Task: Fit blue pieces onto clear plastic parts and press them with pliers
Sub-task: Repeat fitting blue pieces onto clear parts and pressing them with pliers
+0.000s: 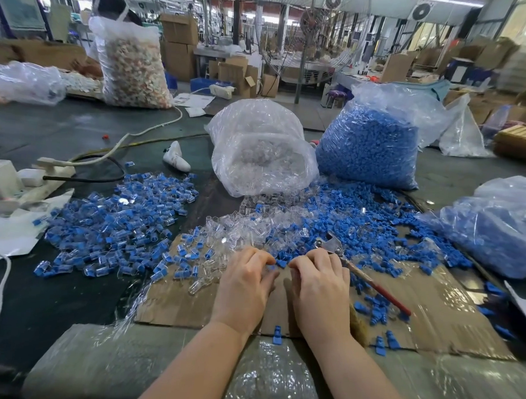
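Both hands rested on the cardboard point(432, 300), fingers curled: the left hand point(246, 284) pinched a blue piece point(271, 267), while the right hand point(319, 287) hid whatever it held. Pliers point(370, 278) lay just right. Clear parts point(248, 229) lay beyond.

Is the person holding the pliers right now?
No, the pliers lie on the cardboard just beyond the right hand, and neither it nor the left hand grips them.
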A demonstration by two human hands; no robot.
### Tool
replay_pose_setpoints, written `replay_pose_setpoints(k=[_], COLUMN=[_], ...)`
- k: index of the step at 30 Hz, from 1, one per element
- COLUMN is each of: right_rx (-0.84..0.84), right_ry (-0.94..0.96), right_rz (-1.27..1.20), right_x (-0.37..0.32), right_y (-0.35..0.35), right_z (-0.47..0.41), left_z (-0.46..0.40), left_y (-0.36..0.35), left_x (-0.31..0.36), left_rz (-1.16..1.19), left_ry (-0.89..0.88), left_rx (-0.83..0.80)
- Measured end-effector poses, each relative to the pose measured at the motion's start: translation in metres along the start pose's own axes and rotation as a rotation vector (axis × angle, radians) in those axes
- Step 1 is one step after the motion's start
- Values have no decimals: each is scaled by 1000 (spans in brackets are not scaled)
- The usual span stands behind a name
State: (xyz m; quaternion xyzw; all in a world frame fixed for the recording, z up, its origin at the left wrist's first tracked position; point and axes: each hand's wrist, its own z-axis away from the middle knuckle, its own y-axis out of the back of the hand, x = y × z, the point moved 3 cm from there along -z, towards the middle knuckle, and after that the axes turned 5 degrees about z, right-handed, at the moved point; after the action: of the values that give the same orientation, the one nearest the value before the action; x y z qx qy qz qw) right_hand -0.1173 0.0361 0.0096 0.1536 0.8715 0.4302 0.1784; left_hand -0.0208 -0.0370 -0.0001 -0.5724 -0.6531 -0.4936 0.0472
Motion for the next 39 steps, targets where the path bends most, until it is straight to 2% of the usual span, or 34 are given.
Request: replay_pose_setpoints(k=[8, 15, 23, 39], right_rx=[32, -64, -140, -149], right_ry=[-15, -65, -43, -32], right_rz=[-192, -302, -328, -326], right_x=[3, 8, 8, 6], right_y=[-3, -8, -10, -7], right_z=[8, 10, 9, 9], left_z=[-1, -1, -1, 0], left_y=[0, -1, 1, 0], left_x=[0, -4, 0, 1], left_rz=[69, 105, 132, 176], left_ry=[27, 98, 80, 68], left_rx=[-78, -88, -51, -132])
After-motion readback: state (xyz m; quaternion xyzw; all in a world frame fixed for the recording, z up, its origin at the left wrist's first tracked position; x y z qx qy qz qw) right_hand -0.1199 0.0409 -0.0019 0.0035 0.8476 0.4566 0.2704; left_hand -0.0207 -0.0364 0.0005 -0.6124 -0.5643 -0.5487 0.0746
